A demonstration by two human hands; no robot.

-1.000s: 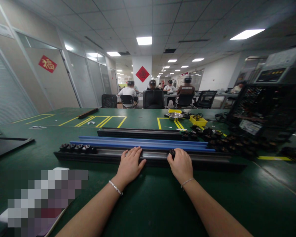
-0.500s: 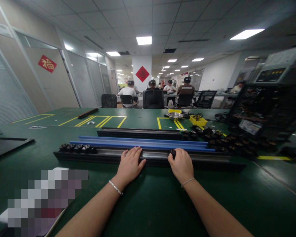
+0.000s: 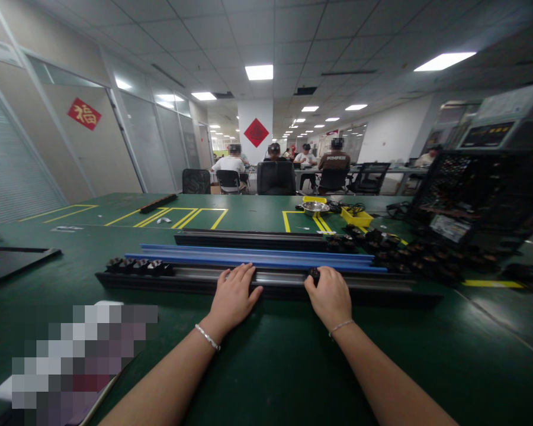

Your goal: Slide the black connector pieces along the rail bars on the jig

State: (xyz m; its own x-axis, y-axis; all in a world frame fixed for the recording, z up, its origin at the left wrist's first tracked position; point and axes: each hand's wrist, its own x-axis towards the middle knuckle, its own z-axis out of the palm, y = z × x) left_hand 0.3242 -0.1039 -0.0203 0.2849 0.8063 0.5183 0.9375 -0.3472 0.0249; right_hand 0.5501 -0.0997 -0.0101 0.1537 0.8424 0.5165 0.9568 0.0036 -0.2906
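Observation:
A long black rail (image 3: 284, 278) with a silvery channel lies across the green table in front of me. My left hand (image 3: 235, 294) rests on it near the middle, fingers stretched out and holding nothing. Farther right on the rail, my right hand (image 3: 331, 294) is closed around a small black part (image 3: 313, 274), mostly hidden by the fingers. Several black parts with shiny tops (image 3: 140, 266) sit in a row at the rail's left end. Right behind the rail lies a long blue rail (image 3: 257, 257).
Another black rail (image 3: 249, 239) lies behind the blue one. Loose black parts (image 3: 426, 260) are heaped at the right, beside a black open-sided case (image 3: 466, 195). Farther back stand a metal bowl (image 3: 315, 207) and a yellow bin (image 3: 356, 217). A blurred-out item (image 3: 80, 361) lies at lower left.
My right hand has shifted slightly to the right along the rail with the small black part. My left hand has stayed in place.

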